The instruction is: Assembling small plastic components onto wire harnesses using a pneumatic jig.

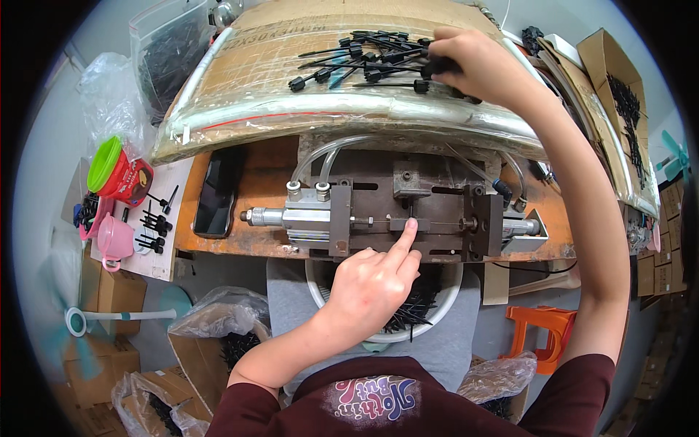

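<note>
Black pins under one hand, a fingertip on the press

Black plastic pins lie scattered on the taped cardboard that covers the far part of the table. The right hand reaches up over their right end, fingers curled down and closed around a dark pin head, so the pile sits just left of and partly beneath them. Loose pins fan out leftward from that grip, their thin shafts pointing toward the hand.

Nearer the body, the left hand rests at the front of the metal press. Its index finger is stretched out, the tip touching the small block at the middle of the press, right by the thin rod; the other fingers are folded into the palm and hold nothing. Clear hoses loop from the press's cylinder toward the cardboard.

Below the press, a white bowl on the lap holds many more black pieces, partly hidden by the left hand. A dark phone lies at the table's left end, and further left stand a red cup with a green rim and a pink cup.
</note>
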Motion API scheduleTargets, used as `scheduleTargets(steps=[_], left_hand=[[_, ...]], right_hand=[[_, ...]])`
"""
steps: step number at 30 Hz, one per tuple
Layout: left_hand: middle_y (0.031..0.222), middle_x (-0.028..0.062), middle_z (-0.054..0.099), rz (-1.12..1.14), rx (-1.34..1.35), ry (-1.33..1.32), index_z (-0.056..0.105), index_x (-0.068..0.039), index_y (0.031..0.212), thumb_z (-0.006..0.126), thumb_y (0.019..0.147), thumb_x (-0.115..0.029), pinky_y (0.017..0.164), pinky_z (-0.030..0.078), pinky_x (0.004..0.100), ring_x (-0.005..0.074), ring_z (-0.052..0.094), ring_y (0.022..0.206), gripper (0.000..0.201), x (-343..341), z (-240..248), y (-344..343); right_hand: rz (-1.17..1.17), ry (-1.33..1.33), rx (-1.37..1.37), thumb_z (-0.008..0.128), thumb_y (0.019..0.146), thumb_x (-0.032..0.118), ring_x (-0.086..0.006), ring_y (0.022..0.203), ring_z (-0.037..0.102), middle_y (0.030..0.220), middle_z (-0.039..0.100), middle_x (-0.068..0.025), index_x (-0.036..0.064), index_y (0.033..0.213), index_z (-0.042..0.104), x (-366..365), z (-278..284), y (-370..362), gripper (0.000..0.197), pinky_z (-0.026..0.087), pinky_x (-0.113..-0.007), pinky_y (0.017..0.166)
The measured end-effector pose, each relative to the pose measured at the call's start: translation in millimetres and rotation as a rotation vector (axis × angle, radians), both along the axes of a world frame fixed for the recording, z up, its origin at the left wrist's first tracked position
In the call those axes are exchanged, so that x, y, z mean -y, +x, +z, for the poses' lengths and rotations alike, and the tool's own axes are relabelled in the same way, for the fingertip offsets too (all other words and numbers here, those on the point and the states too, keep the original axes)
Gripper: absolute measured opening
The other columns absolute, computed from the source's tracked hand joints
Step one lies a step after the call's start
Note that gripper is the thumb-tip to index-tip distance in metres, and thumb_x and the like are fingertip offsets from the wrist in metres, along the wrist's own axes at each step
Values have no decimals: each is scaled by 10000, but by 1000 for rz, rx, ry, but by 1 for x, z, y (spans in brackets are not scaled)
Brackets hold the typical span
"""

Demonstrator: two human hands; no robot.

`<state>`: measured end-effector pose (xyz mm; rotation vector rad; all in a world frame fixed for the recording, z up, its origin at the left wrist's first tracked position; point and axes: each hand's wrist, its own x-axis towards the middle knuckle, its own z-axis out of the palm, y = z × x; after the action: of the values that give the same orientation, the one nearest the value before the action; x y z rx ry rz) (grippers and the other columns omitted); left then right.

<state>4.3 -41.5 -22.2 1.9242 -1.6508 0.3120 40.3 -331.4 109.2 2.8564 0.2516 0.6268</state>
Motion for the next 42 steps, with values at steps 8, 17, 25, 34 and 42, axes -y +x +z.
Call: scheduleTargets(steps=[8, 17, 25, 34, 42], left_hand=[[1233, 156, 660, -79, -90, 2, 692, -60, 950, 821, 707, -176, 555, 510, 274, 198, 608, 559, 299, -7, 9, 4], [1263, 166, 639, 1, -260, -467, 680, -40, 1152, 826, 758, -126, 773, 531, 298, 220, 641, 1021, 429, 7, 67, 43], [1323, 174, 573, 125, -116, -540, 616, -48, 1254, 776, 804, -207, 937, 485, 378, 301, 587, 1159, 504, 74, 80, 87], [1247, 139, 639, -23, -274, -564, 589, -45, 1307, 775, 816, -182, 835, 536, 326, 209, 666, 977, 543, 98, 81, 105], [964, 28, 712, -172, -631, -542, 730, -33, 1115, 700, 868, -26, 691, 525, 189, 60, 654, 772, 249, 62, 83, 78]], right_hand=[[-221, 990, 139, 775, 851, 279, -46, 654, 544, 703, 587, 30, 21, 905, 708, 46, 30, -18, 272, 451, -186, 593], [-19, 1563, 199, 752, 876, 212, -23, 705, 590, 919, 653, -20, -43, 1103, 686, 39, 17, -28, 348, 522, -110, 604], [-85, 1446, 146, 733, 891, 220, -20, 750, 571, 879, 631, 27, -11, 1095, 698, 16, 4, -26, 311, 484, -144, 639], [80, 1810, 346, 675, 926, 104, -36, 683, 588, 886, 660, -25, -65, 1172, 647, 3, 10, -37, 300, 498, -130, 554], [231, 2011, 307, 637, 944, 66, -37, 623, 590, 830, 653, -37, -72, 1139, 634, -51, -10, -69, 240, 459, -142, 478]])
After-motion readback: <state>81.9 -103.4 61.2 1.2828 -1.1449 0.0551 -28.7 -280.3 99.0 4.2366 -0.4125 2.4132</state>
